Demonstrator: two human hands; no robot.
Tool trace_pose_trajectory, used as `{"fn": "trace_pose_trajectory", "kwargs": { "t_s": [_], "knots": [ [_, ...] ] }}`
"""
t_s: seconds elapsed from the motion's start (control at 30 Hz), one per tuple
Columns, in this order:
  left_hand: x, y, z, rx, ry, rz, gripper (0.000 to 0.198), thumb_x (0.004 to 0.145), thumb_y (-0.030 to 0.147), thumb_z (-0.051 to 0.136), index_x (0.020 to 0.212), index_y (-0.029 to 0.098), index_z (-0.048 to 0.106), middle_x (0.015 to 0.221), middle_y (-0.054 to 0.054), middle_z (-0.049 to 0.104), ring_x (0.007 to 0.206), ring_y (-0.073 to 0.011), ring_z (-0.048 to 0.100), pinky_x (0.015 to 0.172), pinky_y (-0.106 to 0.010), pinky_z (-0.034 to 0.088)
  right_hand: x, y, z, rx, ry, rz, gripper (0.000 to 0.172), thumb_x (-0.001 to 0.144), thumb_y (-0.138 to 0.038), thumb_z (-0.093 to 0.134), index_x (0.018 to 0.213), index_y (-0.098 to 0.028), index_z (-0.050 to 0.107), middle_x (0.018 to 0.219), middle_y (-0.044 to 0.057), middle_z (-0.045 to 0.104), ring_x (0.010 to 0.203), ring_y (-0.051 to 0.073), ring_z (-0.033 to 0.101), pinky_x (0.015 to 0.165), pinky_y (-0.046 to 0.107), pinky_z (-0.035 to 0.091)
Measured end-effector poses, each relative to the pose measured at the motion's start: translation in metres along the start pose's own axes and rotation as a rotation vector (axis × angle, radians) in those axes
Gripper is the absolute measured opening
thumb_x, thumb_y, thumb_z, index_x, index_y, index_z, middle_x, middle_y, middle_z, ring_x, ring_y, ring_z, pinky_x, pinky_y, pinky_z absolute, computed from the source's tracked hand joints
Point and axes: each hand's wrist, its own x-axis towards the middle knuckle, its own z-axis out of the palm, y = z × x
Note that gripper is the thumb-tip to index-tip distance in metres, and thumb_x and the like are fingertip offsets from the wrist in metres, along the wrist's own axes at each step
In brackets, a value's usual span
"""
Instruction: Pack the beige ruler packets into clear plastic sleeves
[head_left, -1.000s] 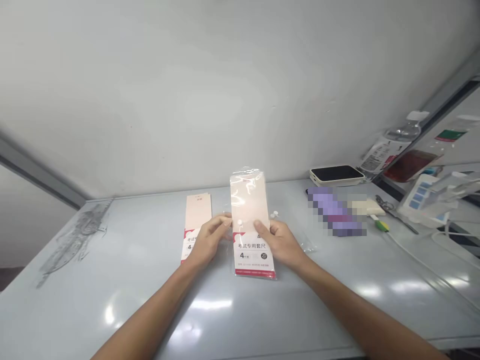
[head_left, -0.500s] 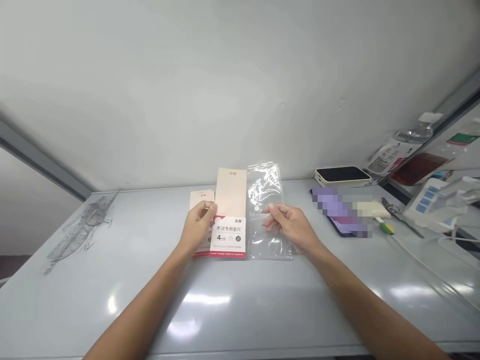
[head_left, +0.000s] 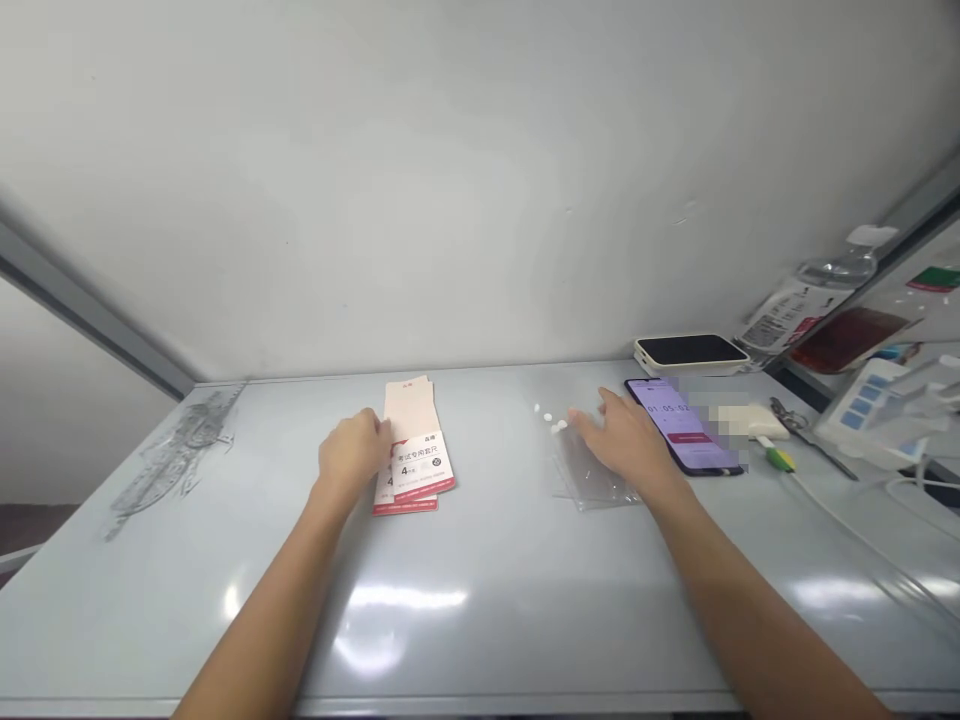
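Two white-and-red printed cards [head_left: 424, 468] with long pale backing strips lie overlapped on the table, the upper one turned slightly. My left hand [head_left: 354, 455] is closed at their left edge, fingers curled, the fingertips partly hidden. Over to the right, clear plastic sleeves [head_left: 589, 470] with white round snap buttons lie stacked and slightly fanned. My right hand [head_left: 626, 435] is on top of them, fingers stretched out and apart, covering part of the sleeves.
Clear ruler pieces [head_left: 176, 450] lie at the table's left. On the right are a phone with a lit purple screen [head_left: 686, 425], a phone in a pale case [head_left: 690, 352], a water bottle [head_left: 806, 290], a white cable [head_left: 832, 520] and keys [head_left: 787, 420].
My left hand has moved left with the upper card, which now overlaps the other card. The clear sleeve has gone down to the right under my right hand, whose fingers have spread.
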Motion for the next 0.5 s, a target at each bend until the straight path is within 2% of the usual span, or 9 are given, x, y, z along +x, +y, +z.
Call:
{"fn": "trace_pose_trajectory", "kwargs": {
  "t_s": [0.07, 0.17, 0.23, 0.3, 0.4, 0.5],
  "knots": [
    [-0.006, 0.007, -0.001, -0.094, 0.042, 0.104, 0.032, 0.080, 0.045, 0.031, 0.066, 0.021, 0.046, 0.060, -0.003, 0.054, 0.055, -0.0175, 0.049, 0.049, -0.027, 0.029, -0.004, -0.004, -0.006, 0.048, 0.073, -0.036, 0.054, 0.079, -0.048, 0.040, 0.122, -0.015, 0.042, 0.110, 0.013, 0.053, 0.105, 0.027, 0.045, 0.083, 0.039, 0.037],
    [-0.024, 0.026, 0.005, -0.236, 0.041, 0.349, 0.039, 0.084, 0.046, 0.026, 0.058, 0.020, 0.039, 0.052, 0.001, 0.043, 0.048, -0.0123, 0.040, 0.047, -0.025, 0.025, -0.017, -0.017, -0.017, 0.253, 0.080, -0.137, 0.038, 0.080, -0.047, 0.040, 0.104, -0.021, 0.052, 0.092, 0.005, 0.059, 0.077, 0.019, 0.053, 0.072, 0.032, 0.040],
    [-0.041, 0.038, 0.013, -0.224, -0.036, 0.504, 0.040, 0.084, 0.045, 0.027, 0.055, 0.019, 0.036, 0.047, 0.002, 0.037, 0.044, -0.0107, 0.034, 0.046, -0.025, 0.022, -0.031, -0.028, -0.021, 0.390, -0.059, -0.274, 0.032, 0.082, -0.047, 0.037, 0.085, -0.022, 0.056, 0.071, 0.001, 0.058, 0.057, 0.014, 0.047, 0.059, 0.028, 0.039],
    [-0.058, 0.048, 0.022, -0.201, -0.093, 0.661, 0.040, 0.085, 0.042, 0.028, 0.053, 0.019, 0.036, 0.047, 0.002, 0.037, 0.044, -0.0101, 0.031, 0.047, -0.026, 0.021, -0.045, -0.040, -0.018, 0.463, -0.192, -0.399, 0.033, 0.084, -0.046, 0.035, 0.074, -0.020, 0.054, 0.053, -0.002, 0.049, 0.047, 0.012, 0.041, 0.051, 0.026, 0.035],
    [-0.076, 0.054, 0.034, -0.184, -0.163, 0.833, 0.037, 0.085, 0.037, 0.030, 0.055, 0.018, 0.041, 0.048, 0.002, 0.038, 0.042, -0.0088, 0.027, 0.046, -0.025, 0.020, -0.064, -0.053, -0.005, 0.443, -0.301, -0.555, 0.032, 0.085, -0.041, 0.034, 0.070, -0.020, 0.053, 0.047, -0.004, 0.041, 0.043, 0.010, 0.035, 0.047, 0.025, 0.029],
    [-0.082, 0.055, 0.040, -0.188, -0.166, 0.856, 0.034, 0.084, 0.032, 0.031, 0.055, 0.018, 0.042, 0.047, 0.003, 0.037, 0.041, -0.0087, 0.027, 0.045, -0.025, 0.019, -0.071, -0.058, 0.002, 0.479, -0.354, -0.600, 0.030, 0.087, -0.038, 0.032, 0.073, -0.021, 0.053, 0.049, -0.004, 0.043, 0.044, 0.010, 0.035, 0.047, 0.023, 0.029]
  ]
}}
